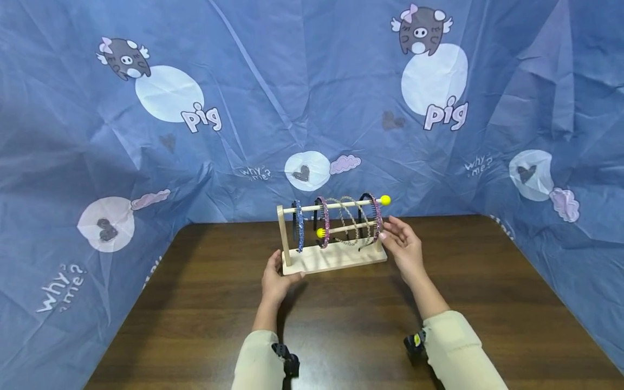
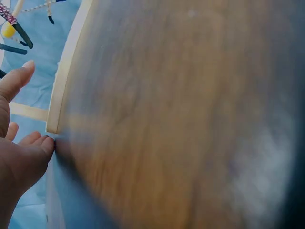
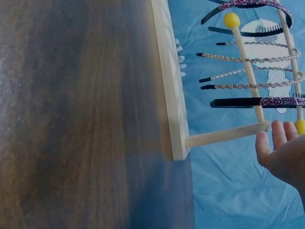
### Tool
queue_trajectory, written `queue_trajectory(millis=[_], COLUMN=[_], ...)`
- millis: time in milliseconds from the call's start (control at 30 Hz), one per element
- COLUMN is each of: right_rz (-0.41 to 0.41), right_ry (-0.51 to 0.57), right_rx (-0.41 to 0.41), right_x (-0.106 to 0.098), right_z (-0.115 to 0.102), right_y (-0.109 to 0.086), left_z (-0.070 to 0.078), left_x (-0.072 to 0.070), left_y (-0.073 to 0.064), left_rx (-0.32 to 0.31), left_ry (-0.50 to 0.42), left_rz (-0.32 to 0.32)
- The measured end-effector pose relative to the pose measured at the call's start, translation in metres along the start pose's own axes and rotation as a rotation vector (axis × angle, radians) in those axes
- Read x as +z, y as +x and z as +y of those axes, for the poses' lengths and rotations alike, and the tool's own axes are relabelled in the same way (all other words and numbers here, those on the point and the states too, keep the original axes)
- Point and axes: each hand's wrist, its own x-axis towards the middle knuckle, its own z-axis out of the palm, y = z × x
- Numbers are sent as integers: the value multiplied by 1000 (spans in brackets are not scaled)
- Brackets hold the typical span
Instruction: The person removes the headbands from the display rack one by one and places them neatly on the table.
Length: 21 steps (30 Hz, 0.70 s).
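Observation:
A pale wooden headband rack (image 1: 336, 260) stands on the table, its two bars tipped with yellow balls. On it hang a blue glitter headband (image 1: 300, 227), a pink glitter headband (image 1: 326, 225), twisted beaded headbands (image 3: 267, 60) and a pink-and-black headband (image 3: 281, 101). My left hand (image 1: 274, 281) is at the base's left end, thumb along the front edge and fingers extended by the side. In the left wrist view, fingertips meet the base's corner. By the right upright, my right hand (image 1: 405, 252) has its fingers loosely extended, fingertips right beside the rack's end.
The brown wooden table (image 1: 341, 325) stretches around the rack on all sides. A blue cloth (image 1: 302, 108) printed with pigs and hearts hangs behind and along both sides. Small black cameras (image 1: 415, 345) are worn on both wrists.

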Motion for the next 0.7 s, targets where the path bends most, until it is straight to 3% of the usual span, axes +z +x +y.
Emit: queue_trajectory(millis=[267,500,700], right_rz=[0,7,25], right_ry=[-30,-83,-82], right_rx=[24,24,31], right_x=[3,3,3], right_z=[4,11,14], right_y=[6,6,7], left_z=[0,-1,-1], left_x=[7,9,14], left_y=[4,4,5], left_rx=[26,69,63], left_ry=[82,126,217], left_rz=[9,46,97])
